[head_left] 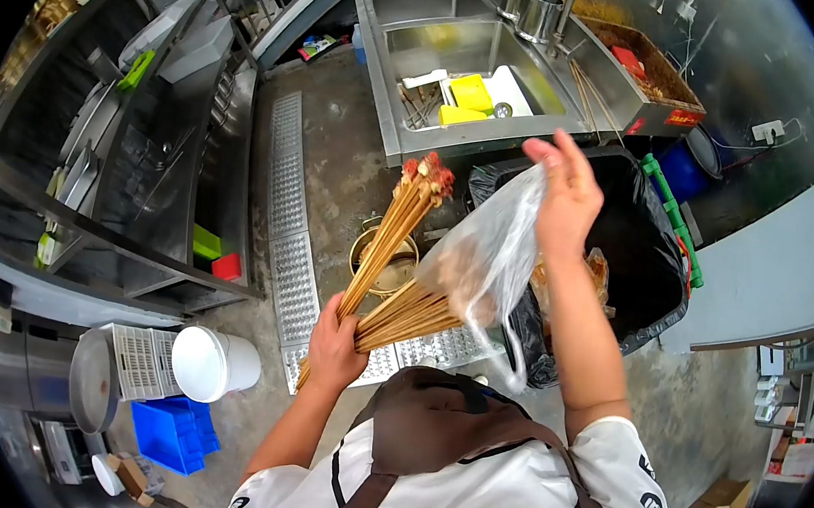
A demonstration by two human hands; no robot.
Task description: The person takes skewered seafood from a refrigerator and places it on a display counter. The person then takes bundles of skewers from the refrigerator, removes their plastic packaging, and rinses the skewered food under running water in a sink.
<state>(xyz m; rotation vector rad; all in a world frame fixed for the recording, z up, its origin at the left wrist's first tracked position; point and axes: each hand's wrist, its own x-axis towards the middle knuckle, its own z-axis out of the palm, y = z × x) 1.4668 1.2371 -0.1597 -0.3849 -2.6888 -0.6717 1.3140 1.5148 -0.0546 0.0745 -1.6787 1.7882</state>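
My left hand [336, 343] is closed round the lower ends of a large bunch of wooden skewers [387, 238]. Reddish and pale pieces of food [425, 176] sit at the top of this upright bunch. A second bunch of skewers [411, 320] fans out to the right from the same hand, its far ends inside a clear plastic bag [485, 246]. Pale food shows blurrily through the film. My right hand [569, 198] is raised at the bag's upper edge and holds the film, its fingers pointing up. The bag's handles hang down on the near side.
A bin lined with a black bag [653, 266] stands below my right arm. Beyond it is a steel sink [395, 117] with yellow items inside. A round pot [395, 277] sits on the floor; a white bucket [213, 365] and blue crate [169, 432] are at left.
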